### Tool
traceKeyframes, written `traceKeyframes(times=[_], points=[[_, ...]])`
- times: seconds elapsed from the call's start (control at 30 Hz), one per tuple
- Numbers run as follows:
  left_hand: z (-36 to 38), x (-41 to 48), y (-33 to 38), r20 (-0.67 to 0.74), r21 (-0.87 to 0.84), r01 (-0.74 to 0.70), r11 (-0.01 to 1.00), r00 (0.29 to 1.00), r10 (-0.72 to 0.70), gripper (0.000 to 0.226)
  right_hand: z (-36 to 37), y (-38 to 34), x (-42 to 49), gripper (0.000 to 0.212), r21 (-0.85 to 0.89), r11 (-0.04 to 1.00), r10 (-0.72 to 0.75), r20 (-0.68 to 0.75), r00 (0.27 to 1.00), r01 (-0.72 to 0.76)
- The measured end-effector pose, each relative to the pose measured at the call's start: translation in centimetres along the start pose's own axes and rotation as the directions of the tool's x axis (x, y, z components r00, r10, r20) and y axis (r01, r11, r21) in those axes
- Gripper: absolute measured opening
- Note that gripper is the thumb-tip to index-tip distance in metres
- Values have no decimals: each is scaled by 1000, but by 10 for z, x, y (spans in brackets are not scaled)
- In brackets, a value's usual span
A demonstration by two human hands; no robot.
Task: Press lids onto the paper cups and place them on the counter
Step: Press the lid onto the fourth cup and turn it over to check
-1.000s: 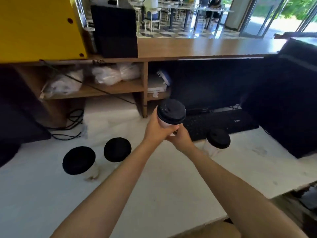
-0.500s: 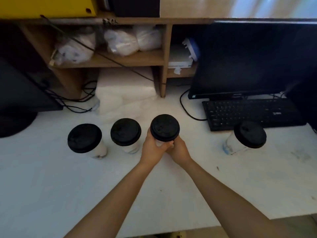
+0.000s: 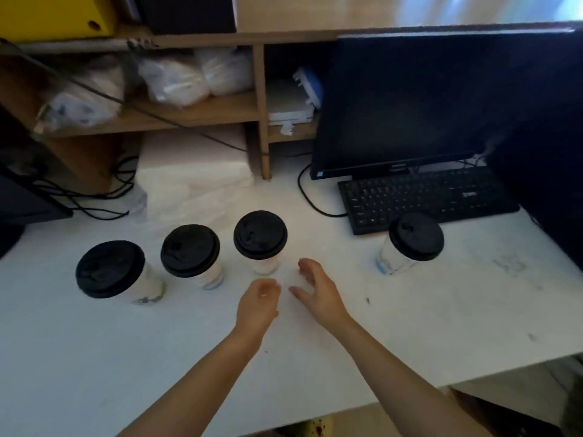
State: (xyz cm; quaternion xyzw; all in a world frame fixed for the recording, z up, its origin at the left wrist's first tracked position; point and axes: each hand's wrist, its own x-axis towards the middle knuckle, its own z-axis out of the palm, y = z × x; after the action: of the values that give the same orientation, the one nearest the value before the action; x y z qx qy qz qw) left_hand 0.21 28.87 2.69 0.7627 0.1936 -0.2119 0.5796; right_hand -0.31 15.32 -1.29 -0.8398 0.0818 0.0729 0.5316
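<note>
Several white paper cups with black lids stand on the white counter [image 3: 426, 310]. Three form a row: the left cup [image 3: 111, 270], the middle cup [image 3: 191, 252] and the right cup of the row [image 3: 260, 236]. A fourth lidded cup [image 3: 415, 238] stands apart, in front of the keyboard. My left hand [image 3: 257, 305] and my right hand [image 3: 317, 287] hover just in front of the row's right cup, fingers apart, holding nothing and not touching it.
A black keyboard [image 3: 426, 197] and a dark monitor [image 3: 410, 102] sit at the back right. Wooden shelves [image 3: 202, 111] with plastic bags stand behind the cups. Black cables [image 3: 94, 200] lie at the back left. The counter's front edge runs along the lower right.
Both hands set the lidded cup down at the right end of the row, let go of it and drew back toward me. The view tilted further down.
</note>
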Motion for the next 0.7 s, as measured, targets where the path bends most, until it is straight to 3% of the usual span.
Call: traceKeyframes(times=[0.07, 0.13, 0.2, 0.3, 0.4, 0.47, 0.53, 0.7], points=[[20, -10, 9, 113, 32, -63, 997, 992, 59, 15, -25, 21, -24, 47, 13, 998, 67, -98, 993, -66], [45, -7, 23, 222, 125, -249, 960, 950, 218, 23, -56, 38, -44, 38, 50, 992, 123, -251, 960, -114], [74, 2, 39, 326, 165, -402, 900, 884, 335, 42, -89, 49, -55, 38, 58, 985, 174, -417, 892, -165], [118, 16, 64, 485, 157, -487, 859, 796, 363, 77, -131, 60, -51, 56, 34, 974, 205, -534, 820, -222], [147, 31, 84, 644, 104, -500, 860, 693, 325, 97, -160, 60, -36, 75, 16, 986, 155, -481, 863, -168], [156, 37, 93, 711, 64, -463, 884, 643, 285, 98, -173, 52, -25, 80, 50, 995, 100, -390, 915, -88], [160, 41, 96, 706, 36, -430, 902, 650, 282, 92, -179, 45, -17, 82, 126, 990, 95, -317, 944, -57], [150, 32, 92, 643, -1, -447, 895, 685, 343, 84, -170, 37, -18, 76, 202, 979, 83, -327, 941, -17]])
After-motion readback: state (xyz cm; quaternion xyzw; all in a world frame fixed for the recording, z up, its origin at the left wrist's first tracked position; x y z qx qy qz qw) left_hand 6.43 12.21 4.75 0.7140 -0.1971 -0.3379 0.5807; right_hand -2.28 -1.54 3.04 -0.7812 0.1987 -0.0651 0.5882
